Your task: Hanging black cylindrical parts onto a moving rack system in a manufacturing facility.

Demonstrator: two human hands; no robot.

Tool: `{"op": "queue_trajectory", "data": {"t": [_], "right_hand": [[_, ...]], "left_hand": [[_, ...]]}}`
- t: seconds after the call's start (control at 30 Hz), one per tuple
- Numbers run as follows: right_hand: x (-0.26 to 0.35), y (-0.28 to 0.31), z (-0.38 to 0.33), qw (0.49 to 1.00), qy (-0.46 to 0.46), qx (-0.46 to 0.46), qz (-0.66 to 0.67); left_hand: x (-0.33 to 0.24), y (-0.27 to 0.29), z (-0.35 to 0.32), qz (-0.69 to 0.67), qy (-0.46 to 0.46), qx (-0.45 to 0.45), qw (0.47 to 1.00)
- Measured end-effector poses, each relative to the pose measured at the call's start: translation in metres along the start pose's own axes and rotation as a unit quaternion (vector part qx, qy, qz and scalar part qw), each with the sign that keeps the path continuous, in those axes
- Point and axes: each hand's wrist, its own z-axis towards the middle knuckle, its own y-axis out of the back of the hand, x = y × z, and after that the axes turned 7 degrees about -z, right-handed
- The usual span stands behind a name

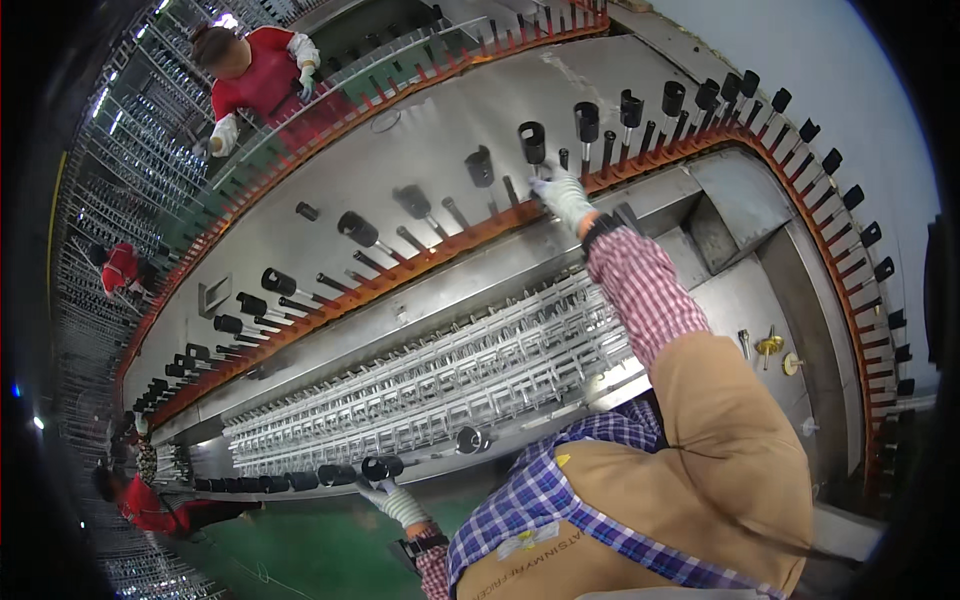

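My right hand (563, 197), in a pale glove, is at the orange conveyor rail (460, 240). Its fingers are closed around the thin metal stem under a black cup-shaped part (532, 143), which stands upright above the rail. My left hand (398, 502), also gloved, is low at the near bench edge. Its fingers close on another black cup-shaped part (382, 468), at the end of a row of similar black cups (273, 484). A further black cup (473, 440) lies to the right of it. Part of the left fingers is hidden by the cup.
Metal racks (430, 375) lie in the trough between my hands. Black cups and thin black pegs line the curved rail. Brass-coloured fittings (769, 344) lie at right. Across the line a person in red (265, 85) works; other people in red are at far left.
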Motion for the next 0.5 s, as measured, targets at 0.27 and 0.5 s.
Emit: {"op": "queue_trajectory", "data": {"t": [0.27, 0.5], "right_hand": [[0.047, 0.054, -0.01, 0.992, 0.071, -0.077, 0.066], [-0.218, 0.201, 0.119, 0.942, -0.006, -0.255, 0.217]], "left_hand": [[-0.042, -0.017, -0.042, -0.187, 0.162, 0.024, 0.969], [-0.058, -0.045, -0.038, -0.226, 0.229, 0.113, 0.94]]}}
